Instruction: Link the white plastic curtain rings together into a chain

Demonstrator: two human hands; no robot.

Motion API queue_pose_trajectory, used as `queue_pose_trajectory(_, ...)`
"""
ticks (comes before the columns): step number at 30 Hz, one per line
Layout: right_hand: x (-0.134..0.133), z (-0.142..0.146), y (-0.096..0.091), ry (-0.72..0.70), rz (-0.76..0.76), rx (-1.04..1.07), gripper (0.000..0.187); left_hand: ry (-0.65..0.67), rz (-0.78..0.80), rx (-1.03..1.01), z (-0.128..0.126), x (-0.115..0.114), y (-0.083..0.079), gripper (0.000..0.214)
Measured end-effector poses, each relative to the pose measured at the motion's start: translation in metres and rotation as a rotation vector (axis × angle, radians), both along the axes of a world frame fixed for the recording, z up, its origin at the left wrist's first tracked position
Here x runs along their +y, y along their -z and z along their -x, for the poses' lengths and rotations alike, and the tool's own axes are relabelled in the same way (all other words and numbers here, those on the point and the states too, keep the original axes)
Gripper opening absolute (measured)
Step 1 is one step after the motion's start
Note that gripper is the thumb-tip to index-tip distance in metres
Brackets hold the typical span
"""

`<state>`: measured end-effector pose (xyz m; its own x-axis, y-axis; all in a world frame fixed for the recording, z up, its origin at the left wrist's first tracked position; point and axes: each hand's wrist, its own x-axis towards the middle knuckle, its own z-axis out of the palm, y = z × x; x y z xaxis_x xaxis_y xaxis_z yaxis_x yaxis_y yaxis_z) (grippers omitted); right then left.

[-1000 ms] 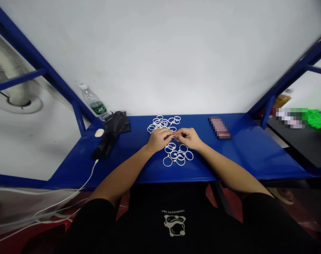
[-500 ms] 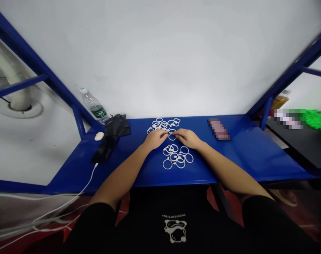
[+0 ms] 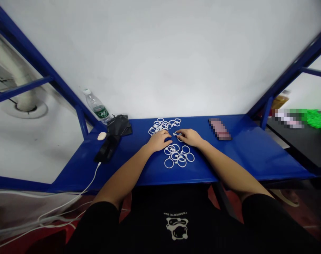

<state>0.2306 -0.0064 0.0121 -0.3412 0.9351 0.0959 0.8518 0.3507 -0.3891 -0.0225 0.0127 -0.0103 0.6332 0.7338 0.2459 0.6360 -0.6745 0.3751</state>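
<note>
Thin white rings with small knobs lie in two loose groups on the blue table (image 3: 229,162). The far group of white rings (image 3: 164,124) is partly covered by my left hand (image 3: 160,140), whose fingers are apart with nothing between them. My right hand (image 3: 191,137) pinches a single white ring (image 3: 179,139), mostly hidden behind the fingers. Closer to my body, just below both hands, the near group of white rings (image 3: 181,161) is spread out, some overlapping.
At the left stand a plastic bottle (image 3: 101,112), a crumpled black bag (image 3: 120,125) and a black device (image 3: 104,150) with a white cable (image 3: 90,187). Beside them lies a small pale object (image 3: 101,136). A blurred-out phone (image 3: 220,129) rests at the right. Blue frame bars (image 3: 266,113) flank the table.
My hands have moved apart. The left hand has let go and opened its fingers. The ring that lay between both hands has shifted right and is in my right hand.
</note>
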Motion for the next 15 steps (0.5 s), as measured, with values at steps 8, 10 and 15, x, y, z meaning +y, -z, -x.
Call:
queue_pose_trajectory(8,0.003,0.000,0.011,-0.176,-0.173,0.081,0.012,-0.051,-0.054,0.012,-0.008,0.001,0.006,0.037)
queue_pose_trajectory(10,0.002,0.001,0.013,-0.215,-0.234,0.146,0.013,-0.055,-0.066,-0.032,-0.009,0.001,0.008,0.033)
queue_pose_trajectory(15,-0.001,0.005,0.012,-0.225,-0.352,0.268,0.020,-0.059,-0.178,-0.262,-0.011,0.001,0.007,0.022)
